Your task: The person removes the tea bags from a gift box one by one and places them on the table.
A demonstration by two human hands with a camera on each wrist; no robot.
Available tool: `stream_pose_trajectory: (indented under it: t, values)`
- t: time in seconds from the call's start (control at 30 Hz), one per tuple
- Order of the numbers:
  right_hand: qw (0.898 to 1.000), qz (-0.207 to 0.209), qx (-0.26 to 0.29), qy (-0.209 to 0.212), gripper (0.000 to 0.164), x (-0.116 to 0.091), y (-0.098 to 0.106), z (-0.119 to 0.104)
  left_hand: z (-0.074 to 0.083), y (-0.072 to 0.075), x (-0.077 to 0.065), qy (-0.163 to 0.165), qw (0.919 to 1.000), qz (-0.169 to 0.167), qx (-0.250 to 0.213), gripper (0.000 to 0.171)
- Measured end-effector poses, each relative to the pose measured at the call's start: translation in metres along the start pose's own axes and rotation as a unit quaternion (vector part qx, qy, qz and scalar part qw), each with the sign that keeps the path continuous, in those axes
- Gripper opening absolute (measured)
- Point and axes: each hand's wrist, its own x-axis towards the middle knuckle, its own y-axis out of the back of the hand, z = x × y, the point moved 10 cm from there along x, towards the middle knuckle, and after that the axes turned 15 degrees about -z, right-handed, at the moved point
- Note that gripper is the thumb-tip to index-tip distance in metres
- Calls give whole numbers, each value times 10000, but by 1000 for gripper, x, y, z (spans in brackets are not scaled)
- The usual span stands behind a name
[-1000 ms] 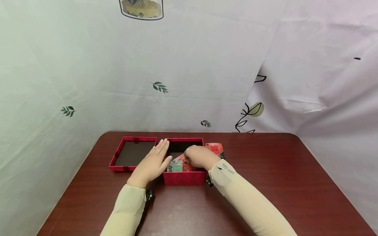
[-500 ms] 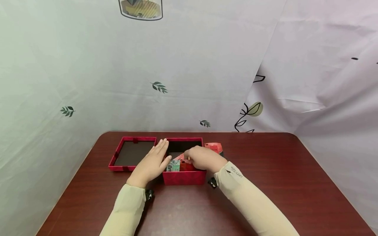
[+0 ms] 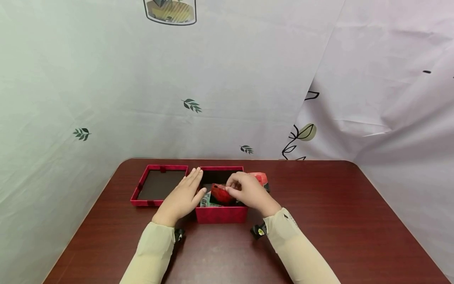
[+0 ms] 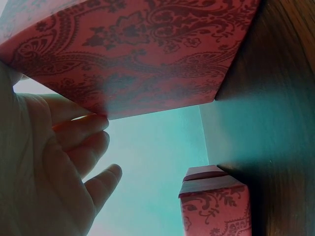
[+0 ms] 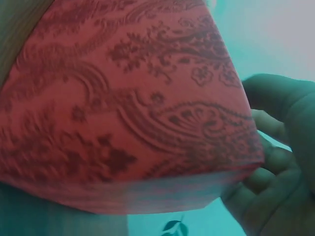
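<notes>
A red patterned box (image 3: 221, 215) stands uncovered on the table, its dark inside partly filled. My left hand (image 3: 182, 197) lies along its left side with straight fingers; in the left wrist view the fingertips touch the box wall (image 4: 147, 59). Over the box's front right part, my right hand (image 3: 250, 191) pinches a small red-and-black packet (image 3: 220, 194) between thumb and fingers. A green-and-white packet (image 3: 205, 201) shows below it inside the box. In the right wrist view the box wall (image 5: 138, 98) hides the pinched packet, and curled fingers (image 5: 268, 162) show past the corner.
The box's lid (image 3: 144, 203) lies upturned to the left, dark inside with a red rim. An orange-red packet (image 3: 263, 178) sits just right of the box, partly behind my right hand. The brown table (image 3: 319, 213) ends at a white patterned cloth (image 3: 227, 79).
My right hand has drawn back and up from inside the box, and the red-and-black packet has come up tilted with it. The left hand has stayed in place.
</notes>
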Motion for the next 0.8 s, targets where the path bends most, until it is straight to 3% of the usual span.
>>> stream_pose_trajectory:
  t: [0.13, 0.23, 0.43, 0.57, 0.8]
  values:
    - [9942, 776, 727, -138, 9, -9, 9, 10, -1, 0, 0, 13, 10000, -19, -22, 67]
    - [9824, 1262, 1368, -129, 7, -15, 14, 18, -1, -1, -1, 33, 10000, -31, -54, 67]
    - [9450, 2170, 2433, 246, 10, -25, 24, 29, -1, -1, -1, 52, 10000, -47, -43, 68]
    - [9188, 2622, 2944, 190, 15, -33, 31, 39, -2, -2, -1, 52, 10000, -55, -7, 69]
    - [8877, 3175, 3329, 182, 20, -48, 49, 47, -1, -1, 0, 31, 10000, -53, -20, 69]
